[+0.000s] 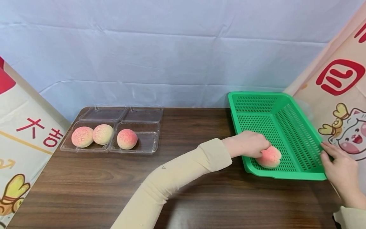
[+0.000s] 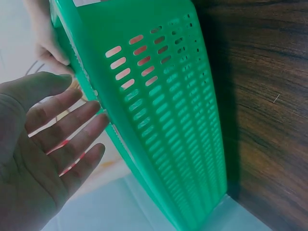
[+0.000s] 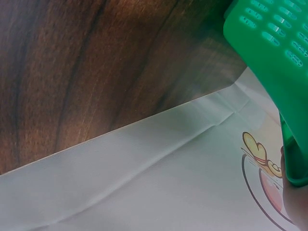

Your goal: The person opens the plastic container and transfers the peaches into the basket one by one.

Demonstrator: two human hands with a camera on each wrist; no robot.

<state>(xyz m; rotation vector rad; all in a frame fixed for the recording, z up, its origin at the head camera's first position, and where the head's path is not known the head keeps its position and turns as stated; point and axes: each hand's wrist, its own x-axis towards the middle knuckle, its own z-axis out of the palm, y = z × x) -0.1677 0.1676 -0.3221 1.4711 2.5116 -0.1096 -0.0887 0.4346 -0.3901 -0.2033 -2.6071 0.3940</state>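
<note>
While a pale blue cloth [image 1: 183,63] hangs creased across the back, a dark wood table [image 1: 217,197] spreads out before it. Printed banners flank the table: the left banner [image 1: 25,108] bears red characters, and the right banner [image 1: 340,105] shows a smiling cat below a red emblem. At the table's right end, beside that banner, I see a green basket [image 1: 251,105], its walls and floor slotted. Well apart from it, towards the left end, a clear left box [image 1: 67,144] and right box [image 1: 148,140] sit side by side, lids folded back behind them. Cream sleeves [image 1: 177,175] lead to the hands. The right hand [image 1: 340,162] grips the basket's rim near its front right corner. The left hand [image 1: 248,143] is over the basket's front left part, fingers loosely stretched and apart, close by a pink and yellow peach [image 1: 270,157]; whether they touch it I can't tell. That one is inside the basket, near the front wall. Two similar fruits [image 1: 82,137] lie together in the left box, and a single fruit [image 1: 127,139] sits towards the left of the other box.
</note>
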